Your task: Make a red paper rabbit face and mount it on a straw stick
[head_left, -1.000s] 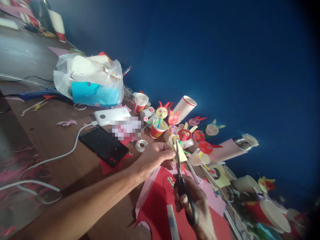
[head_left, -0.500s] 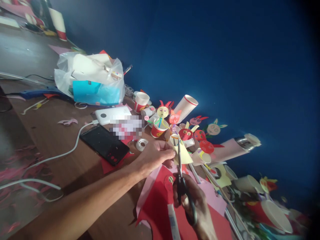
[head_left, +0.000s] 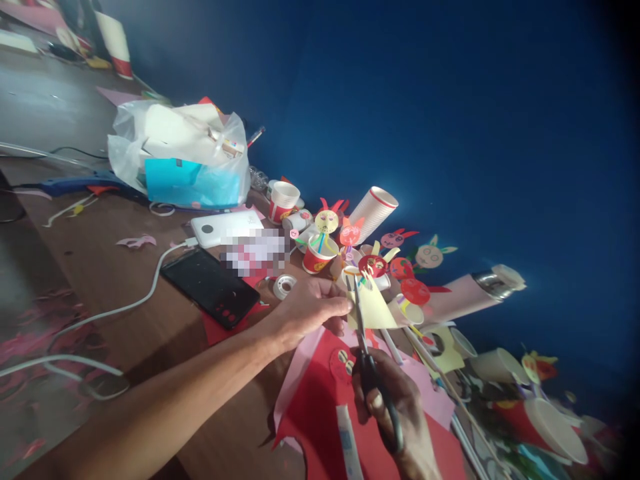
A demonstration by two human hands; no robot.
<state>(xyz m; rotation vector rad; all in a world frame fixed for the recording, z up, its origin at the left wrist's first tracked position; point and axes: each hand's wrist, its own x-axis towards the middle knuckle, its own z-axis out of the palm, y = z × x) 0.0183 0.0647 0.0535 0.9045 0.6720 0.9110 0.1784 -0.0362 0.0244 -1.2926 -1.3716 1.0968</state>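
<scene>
Between the thumb and fingers of my left hand [head_left: 320,307] is a pale yellow piece of paper [head_left: 375,308]. Black-handled scissors [head_left: 365,353] are gripped in my right hand [head_left: 395,407], their blades pointing up at the paper's left part, slightly apart at the tips. Narrow curled strips rise from the paper's top edge. Below the hands lie red paper [head_left: 320,407] and pink paper [head_left: 293,377], with a red round face cutout [head_left: 342,365] and a white tube [head_left: 349,440] on the red sheet.
Paper cups [head_left: 320,255] with decorated faces stand beyond my hands, near a pink bottle [head_left: 450,300]. A black phone [head_left: 210,287], white power bank [head_left: 227,229], tape roll [head_left: 285,287] and plastic bag [head_left: 130,150] lie to the left. A blue wall [head_left: 425,120] rises behind.
The scissors and my right hand have shifted slightly right and down. The yellow paper has turned, showing more of its surface, and its curled strips now stand out at the top.
</scene>
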